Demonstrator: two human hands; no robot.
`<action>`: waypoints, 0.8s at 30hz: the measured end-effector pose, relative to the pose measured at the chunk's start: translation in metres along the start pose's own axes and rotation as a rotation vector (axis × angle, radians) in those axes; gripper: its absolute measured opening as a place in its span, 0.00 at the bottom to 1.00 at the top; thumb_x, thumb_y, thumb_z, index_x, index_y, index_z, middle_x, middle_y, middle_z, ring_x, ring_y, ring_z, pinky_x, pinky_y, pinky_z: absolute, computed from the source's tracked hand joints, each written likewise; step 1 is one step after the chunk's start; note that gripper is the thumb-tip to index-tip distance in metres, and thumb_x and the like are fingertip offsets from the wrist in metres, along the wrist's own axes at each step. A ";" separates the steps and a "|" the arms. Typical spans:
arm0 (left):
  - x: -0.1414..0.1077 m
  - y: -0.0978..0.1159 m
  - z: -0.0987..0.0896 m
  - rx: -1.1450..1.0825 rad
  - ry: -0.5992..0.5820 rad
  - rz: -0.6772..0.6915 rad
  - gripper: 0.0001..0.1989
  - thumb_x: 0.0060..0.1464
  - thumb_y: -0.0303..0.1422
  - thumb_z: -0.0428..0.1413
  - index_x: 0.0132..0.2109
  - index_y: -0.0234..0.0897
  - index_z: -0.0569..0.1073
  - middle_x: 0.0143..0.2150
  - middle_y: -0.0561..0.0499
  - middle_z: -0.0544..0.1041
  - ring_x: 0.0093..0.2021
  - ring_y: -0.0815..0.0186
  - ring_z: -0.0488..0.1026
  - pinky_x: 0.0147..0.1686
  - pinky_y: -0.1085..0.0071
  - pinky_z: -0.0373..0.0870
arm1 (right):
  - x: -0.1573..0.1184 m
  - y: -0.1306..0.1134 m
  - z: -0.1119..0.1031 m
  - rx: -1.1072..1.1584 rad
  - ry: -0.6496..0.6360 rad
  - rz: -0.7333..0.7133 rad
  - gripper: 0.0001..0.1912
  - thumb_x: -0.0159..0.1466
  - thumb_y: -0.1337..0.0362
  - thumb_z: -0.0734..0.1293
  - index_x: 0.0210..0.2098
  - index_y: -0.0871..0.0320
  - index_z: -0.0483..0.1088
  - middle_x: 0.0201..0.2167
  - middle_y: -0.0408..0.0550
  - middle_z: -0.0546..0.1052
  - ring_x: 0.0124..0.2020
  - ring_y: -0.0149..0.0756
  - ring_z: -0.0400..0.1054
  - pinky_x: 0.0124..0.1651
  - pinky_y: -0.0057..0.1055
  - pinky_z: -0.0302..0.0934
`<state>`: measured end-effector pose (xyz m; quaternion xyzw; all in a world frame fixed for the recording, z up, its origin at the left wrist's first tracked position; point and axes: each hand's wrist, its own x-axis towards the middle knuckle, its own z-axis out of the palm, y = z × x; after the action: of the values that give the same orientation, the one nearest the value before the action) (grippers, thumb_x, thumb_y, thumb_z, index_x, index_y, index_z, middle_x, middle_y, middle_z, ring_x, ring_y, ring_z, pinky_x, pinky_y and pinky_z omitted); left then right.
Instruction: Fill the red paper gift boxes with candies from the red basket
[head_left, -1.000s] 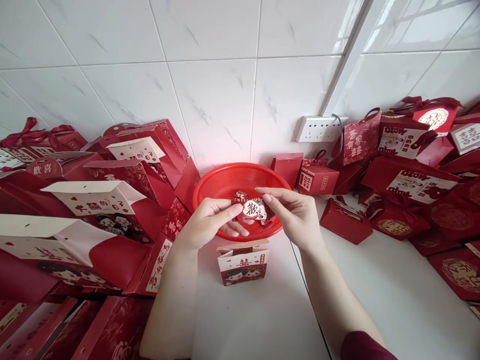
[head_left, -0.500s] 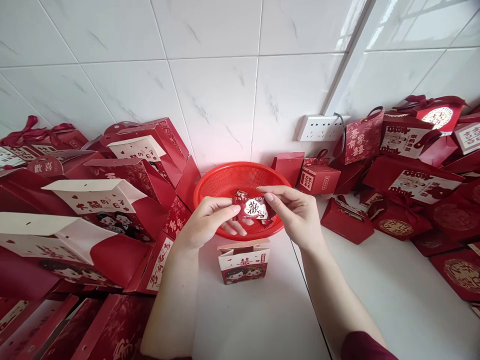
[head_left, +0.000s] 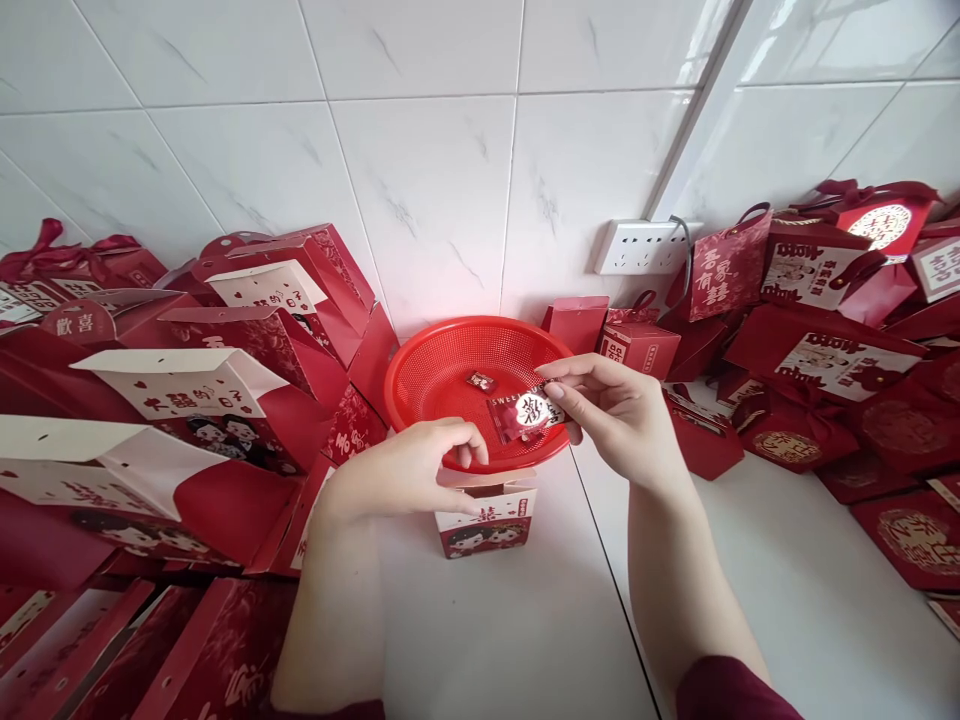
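While pinching a candy packet (head_left: pixel 529 412) by its right end between thumb and forefinger of the right hand (head_left: pixel 626 415), holding the left hand (head_left: pixel 412 465) loosely open, thumb well apart from bent fingers. Nothing visible in that left grip. Right grip nearly closed, just packet-thick at the tips.

Got the packet above the right, near part of a red basket (head_left: pixel 431 395), printed side up towards the camera, reading "SWEET" along the top. See also a small wrapped candy (head_left: pixel 481 381) lying inside the basket, towards the middle. Can't make out clearly what lies behind the packet.

See a small box (head_left: pixel 487 537) upright on the white table (head_left: pixel 502 630), just on the near side of the basket, top open, cartoon faces on the front. Overlapped by the left thumb at its upper front; can't tell if touching.

See red gift boxes (head_left: pixel 217 400) crowded on the left, some with white flaps raised. See more red boxes (head_left: pixel 795 440) piled on the right, several with ribbons or cord handles. Note a white power socket (head_left: pixel 641 247) with a grey cable (head_left: pixel 687 250), against the tiled wall (head_left: pixel 427 180).
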<state>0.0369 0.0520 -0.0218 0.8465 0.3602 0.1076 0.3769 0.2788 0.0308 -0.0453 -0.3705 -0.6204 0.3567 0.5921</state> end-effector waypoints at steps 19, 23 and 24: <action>0.012 -0.004 0.001 -0.109 -0.106 -0.219 0.14 0.59 0.41 0.51 0.46 0.38 0.74 0.42 0.50 0.79 0.40 0.61 0.74 0.39 0.71 0.66 | -0.005 -0.012 0.006 -0.446 -0.507 -0.056 0.13 0.69 0.71 0.61 0.48 0.53 0.73 0.42 0.41 0.80 0.34 0.27 0.73 0.35 0.24 0.65; 0.009 -0.001 -0.002 -0.114 -0.139 -0.172 0.15 0.60 0.40 0.51 0.49 0.38 0.75 0.43 0.49 0.80 0.43 0.61 0.74 0.40 0.72 0.67 | -0.009 -0.015 0.003 -0.527 -0.525 -0.092 0.13 0.69 0.70 0.62 0.49 0.52 0.73 0.42 0.42 0.81 0.34 0.29 0.75 0.37 0.25 0.65; 0.008 0.000 -0.003 -0.114 -0.152 -0.160 0.16 0.61 0.39 0.51 0.50 0.38 0.75 0.42 0.49 0.80 0.43 0.61 0.75 0.40 0.72 0.67 | -0.011 -0.017 0.002 -0.556 -0.545 -0.102 0.13 0.69 0.69 0.62 0.50 0.52 0.74 0.41 0.42 0.81 0.34 0.30 0.75 0.38 0.26 0.65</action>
<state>0.0413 0.0590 -0.0205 0.7981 0.3903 0.0328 0.4579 0.2763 0.0129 -0.0362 -0.3771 -0.8454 0.2306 0.2997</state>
